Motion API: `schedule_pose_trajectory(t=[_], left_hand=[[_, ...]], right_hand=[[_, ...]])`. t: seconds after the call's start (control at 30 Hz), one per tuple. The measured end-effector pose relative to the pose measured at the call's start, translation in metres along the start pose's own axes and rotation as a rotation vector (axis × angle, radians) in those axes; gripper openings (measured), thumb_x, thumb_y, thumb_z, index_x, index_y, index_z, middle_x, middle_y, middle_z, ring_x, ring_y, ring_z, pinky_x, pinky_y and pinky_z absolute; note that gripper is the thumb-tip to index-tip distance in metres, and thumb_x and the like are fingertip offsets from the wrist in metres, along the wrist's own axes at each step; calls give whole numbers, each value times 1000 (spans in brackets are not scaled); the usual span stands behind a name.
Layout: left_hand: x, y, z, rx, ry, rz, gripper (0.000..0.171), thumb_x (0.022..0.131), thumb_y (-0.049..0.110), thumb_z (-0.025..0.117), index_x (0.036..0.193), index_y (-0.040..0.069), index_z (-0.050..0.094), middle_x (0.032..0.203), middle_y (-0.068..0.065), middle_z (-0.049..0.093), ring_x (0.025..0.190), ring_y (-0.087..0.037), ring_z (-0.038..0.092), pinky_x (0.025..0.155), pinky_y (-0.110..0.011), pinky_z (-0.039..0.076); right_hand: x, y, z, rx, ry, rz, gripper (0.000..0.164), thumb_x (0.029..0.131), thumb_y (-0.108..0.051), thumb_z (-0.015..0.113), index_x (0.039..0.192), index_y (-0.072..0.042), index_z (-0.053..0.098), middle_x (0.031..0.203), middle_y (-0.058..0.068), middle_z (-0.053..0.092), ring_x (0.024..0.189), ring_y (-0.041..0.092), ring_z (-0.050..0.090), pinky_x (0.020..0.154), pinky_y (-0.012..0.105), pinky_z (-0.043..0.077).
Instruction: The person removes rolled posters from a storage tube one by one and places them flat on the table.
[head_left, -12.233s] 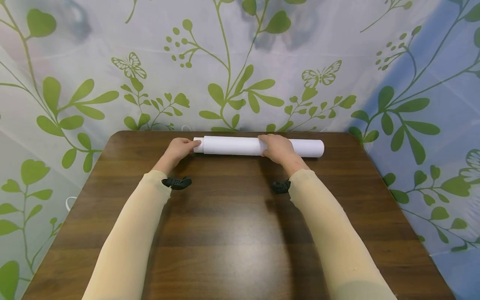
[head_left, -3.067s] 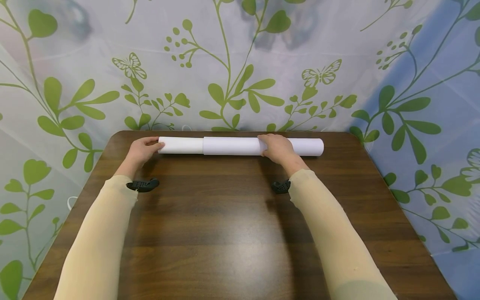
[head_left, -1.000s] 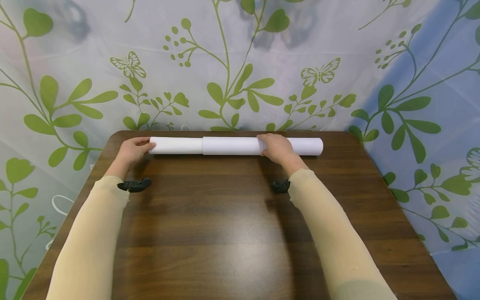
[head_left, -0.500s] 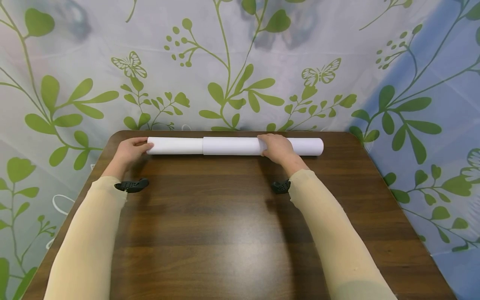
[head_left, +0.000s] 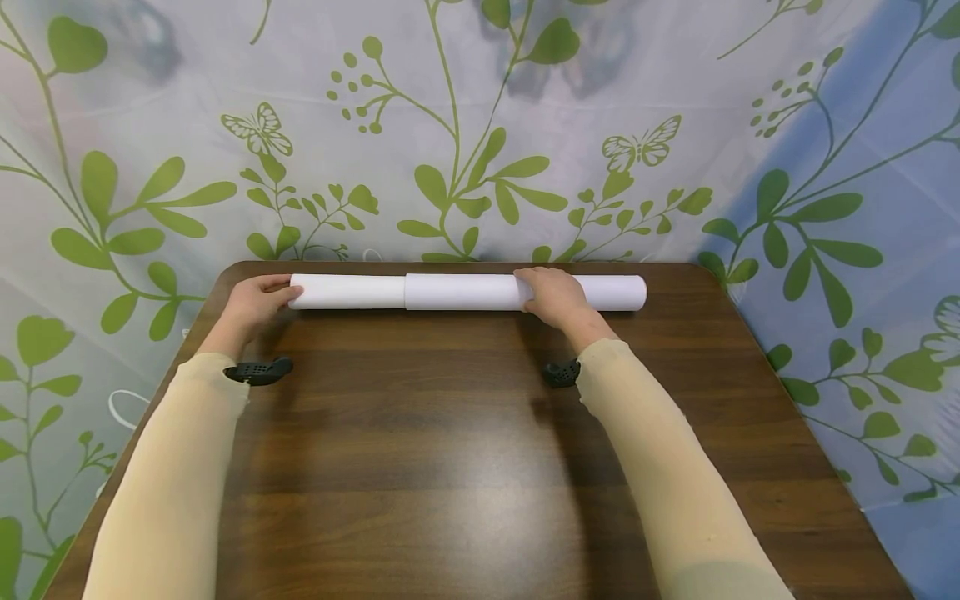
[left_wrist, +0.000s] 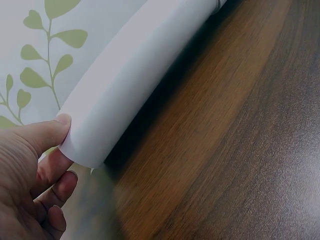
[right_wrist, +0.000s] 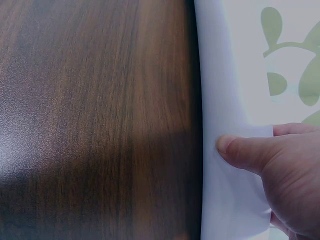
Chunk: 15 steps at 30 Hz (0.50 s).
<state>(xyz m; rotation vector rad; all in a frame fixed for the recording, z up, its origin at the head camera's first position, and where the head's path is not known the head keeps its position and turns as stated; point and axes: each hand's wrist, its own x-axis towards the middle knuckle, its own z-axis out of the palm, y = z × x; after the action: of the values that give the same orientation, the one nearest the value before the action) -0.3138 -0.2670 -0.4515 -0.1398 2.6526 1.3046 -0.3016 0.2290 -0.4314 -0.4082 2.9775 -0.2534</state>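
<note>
Along the far edge of the table lies a long white paper roll in two parts: a wider outer roll (head_left: 465, 292) on the right and a slightly narrower inner roll (head_left: 348, 292) sticking out of its left end. My left hand (head_left: 251, 305) pinches the free left end of the inner roll; in the left wrist view its thumb lies on the outside, with a finger at the open end. My right hand (head_left: 557, 297) grips the outer roll right of its middle, thumb on the near side in the right wrist view. Its other fingers are mostly hidden behind the roll.
The brown wooden table (head_left: 420, 433) spreads out in front of the roll. A patterned curtain (head_left: 480, 125) hangs right behind the table's far edge. At the left side a white cord loop (head_left: 123, 408) shows beside the table.
My left hand has moved steadily left, drawing the inner roll further out of the outer one; only a short stub showed at first. The right hand and outer roll stay put.
</note>
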Motion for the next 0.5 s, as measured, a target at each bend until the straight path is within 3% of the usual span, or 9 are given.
schedule_pose_trajectory(t=[0.5], left_hand=[[-5, -2, -8, 9, -3, 11, 69, 105, 42, 58, 155, -1, 40, 145, -30, 49, 123, -39, 52, 104, -51, 42]], right_hand=[[0, 0, 1, 13, 3, 14, 68, 93, -18, 78, 154, -13, 47, 151, 12, 52, 135, 37, 49, 110, 51, 39]])
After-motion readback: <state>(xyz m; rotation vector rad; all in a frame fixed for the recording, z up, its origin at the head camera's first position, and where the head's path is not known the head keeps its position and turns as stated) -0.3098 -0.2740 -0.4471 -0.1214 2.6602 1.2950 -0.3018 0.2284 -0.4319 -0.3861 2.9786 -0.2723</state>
